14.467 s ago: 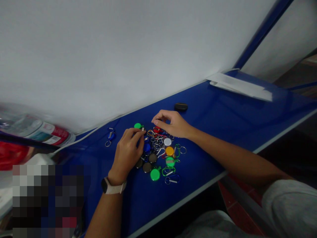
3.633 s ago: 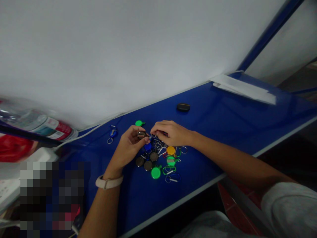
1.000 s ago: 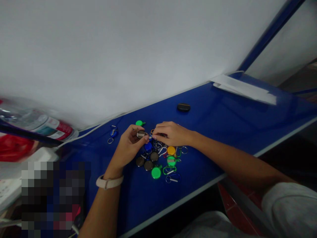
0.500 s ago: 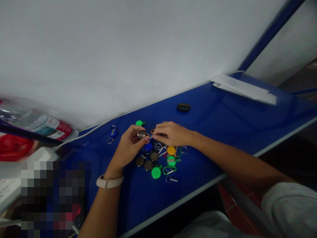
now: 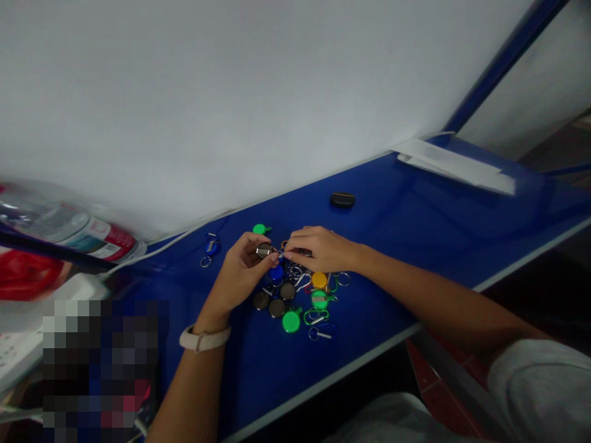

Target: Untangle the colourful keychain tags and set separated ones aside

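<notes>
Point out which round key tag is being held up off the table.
The dark round key tag with a silver bar, pinched in the left hand; the others, like the bright green round tag, lie on the blue table top.

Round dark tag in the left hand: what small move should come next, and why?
I would probably lift the small metal link slightly with the right hand, clear of the pile of split rings. It appears to run from the round dark tag, pinched in the left hand, to the right fingertips, and the rings just below could snag it.
</notes>
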Motion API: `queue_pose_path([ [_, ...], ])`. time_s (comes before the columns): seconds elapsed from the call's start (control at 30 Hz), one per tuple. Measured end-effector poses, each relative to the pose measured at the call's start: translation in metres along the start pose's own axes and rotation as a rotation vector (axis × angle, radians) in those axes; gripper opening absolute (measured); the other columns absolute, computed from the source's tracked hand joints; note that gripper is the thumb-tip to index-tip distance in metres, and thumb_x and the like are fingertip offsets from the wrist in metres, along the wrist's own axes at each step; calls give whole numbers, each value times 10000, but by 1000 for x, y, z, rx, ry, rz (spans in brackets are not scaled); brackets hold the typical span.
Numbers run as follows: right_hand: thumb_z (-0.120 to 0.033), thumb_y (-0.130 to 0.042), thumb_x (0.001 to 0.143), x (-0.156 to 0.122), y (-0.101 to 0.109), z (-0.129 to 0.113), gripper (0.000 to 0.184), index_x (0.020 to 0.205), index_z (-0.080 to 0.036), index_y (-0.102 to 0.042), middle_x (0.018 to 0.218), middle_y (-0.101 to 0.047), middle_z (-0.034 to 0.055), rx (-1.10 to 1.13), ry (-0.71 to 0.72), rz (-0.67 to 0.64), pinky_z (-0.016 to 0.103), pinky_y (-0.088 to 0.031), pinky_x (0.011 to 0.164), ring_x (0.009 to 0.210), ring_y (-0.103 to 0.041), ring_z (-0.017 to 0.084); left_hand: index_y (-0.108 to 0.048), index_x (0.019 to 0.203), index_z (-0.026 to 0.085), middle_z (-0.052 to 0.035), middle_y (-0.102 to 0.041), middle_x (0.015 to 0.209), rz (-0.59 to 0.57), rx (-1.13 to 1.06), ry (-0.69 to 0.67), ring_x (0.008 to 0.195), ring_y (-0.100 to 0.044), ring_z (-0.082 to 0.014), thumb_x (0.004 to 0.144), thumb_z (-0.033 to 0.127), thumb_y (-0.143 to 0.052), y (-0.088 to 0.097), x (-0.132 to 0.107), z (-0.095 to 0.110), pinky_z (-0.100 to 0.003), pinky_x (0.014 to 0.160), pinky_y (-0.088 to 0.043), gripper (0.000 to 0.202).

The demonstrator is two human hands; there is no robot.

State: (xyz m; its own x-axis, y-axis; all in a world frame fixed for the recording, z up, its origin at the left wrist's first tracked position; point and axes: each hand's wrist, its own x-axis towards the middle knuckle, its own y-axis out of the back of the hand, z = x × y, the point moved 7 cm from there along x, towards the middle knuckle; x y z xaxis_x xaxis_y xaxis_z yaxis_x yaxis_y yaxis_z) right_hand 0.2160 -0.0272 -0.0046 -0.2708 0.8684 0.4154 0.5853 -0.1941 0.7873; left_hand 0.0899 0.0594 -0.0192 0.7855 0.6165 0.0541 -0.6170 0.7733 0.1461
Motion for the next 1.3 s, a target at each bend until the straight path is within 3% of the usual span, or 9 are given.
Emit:
queue_pose_path([
  [1.3,-244,-527,1010,0,3,-3,225,888,-140,-684,787,-658,33,87,6,20,279,-418,728,718,-567,131,-590,998,185,2,-655,851,8,34,8,757,-617,-127,792,302,-822,1,0,-1,-252,684,-526,332],
])
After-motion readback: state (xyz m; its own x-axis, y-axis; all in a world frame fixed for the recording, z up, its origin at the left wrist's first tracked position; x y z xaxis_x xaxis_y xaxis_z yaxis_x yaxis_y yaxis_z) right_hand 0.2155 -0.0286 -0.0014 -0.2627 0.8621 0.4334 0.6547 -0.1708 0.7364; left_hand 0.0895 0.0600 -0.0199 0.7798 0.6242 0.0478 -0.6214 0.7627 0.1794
